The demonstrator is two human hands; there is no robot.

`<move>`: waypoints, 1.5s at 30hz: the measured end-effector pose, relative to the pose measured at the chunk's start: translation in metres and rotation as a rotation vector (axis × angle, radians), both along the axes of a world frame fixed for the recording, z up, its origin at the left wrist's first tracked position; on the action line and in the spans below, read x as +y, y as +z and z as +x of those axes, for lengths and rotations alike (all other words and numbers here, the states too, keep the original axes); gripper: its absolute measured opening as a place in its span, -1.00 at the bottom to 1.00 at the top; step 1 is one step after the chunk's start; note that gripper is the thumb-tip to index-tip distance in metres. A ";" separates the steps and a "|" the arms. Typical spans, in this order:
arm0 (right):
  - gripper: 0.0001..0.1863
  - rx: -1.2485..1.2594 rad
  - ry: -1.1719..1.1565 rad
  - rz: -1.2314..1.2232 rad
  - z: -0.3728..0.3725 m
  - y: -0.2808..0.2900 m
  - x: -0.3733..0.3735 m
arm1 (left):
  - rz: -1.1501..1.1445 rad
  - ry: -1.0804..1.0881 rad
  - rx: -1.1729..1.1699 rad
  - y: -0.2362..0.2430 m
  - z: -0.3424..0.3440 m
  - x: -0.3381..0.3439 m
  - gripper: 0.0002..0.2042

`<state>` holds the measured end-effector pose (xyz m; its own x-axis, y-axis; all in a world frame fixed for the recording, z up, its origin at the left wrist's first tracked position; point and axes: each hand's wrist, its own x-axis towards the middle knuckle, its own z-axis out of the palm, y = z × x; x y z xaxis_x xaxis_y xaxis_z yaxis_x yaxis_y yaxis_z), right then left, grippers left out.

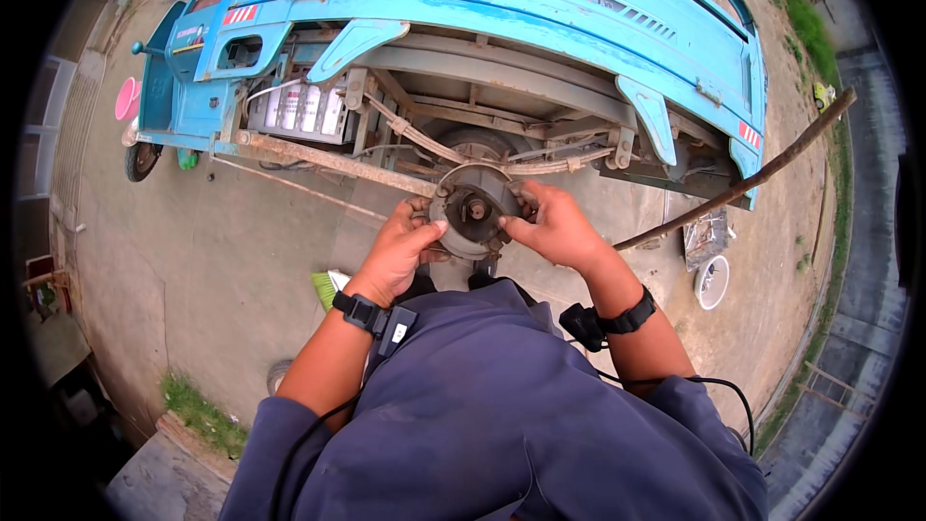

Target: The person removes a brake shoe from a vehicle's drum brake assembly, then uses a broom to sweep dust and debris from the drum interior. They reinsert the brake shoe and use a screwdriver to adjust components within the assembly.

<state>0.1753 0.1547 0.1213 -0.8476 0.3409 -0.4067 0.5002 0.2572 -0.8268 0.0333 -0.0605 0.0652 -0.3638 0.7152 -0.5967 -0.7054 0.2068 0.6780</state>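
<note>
A round, grey-brown brake assembly (467, 243) sits at the axle end under the side of a blue cargo tricycle (502, 14). The axle stub (476, 209) shows in its middle. My left hand (395, 249) grips the left edge, thumb on the front face and fingers curled behind. On the opposite edge my right hand (555, 227) holds on in the same way, its thumb near the inner opening. The backs of both grips are hidden. Just above runs a rusty leaf spring (417, 135).
A long wooden stick (743, 193) slants up at right, beside a metal tray (705, 236) and a white bowl (712, 283) with small items. A green-and-white brush (328, 287) lies left of my legs. A battery pack (301, 111) hangs under the cargo bed.
</note>
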 end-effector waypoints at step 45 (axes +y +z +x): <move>-0.54 -0.286 0.368 -0.708 0.142 -0.110 -0.210 | -0.383 0.620 -0.020 -0.008 0.281 -0.251 -0.56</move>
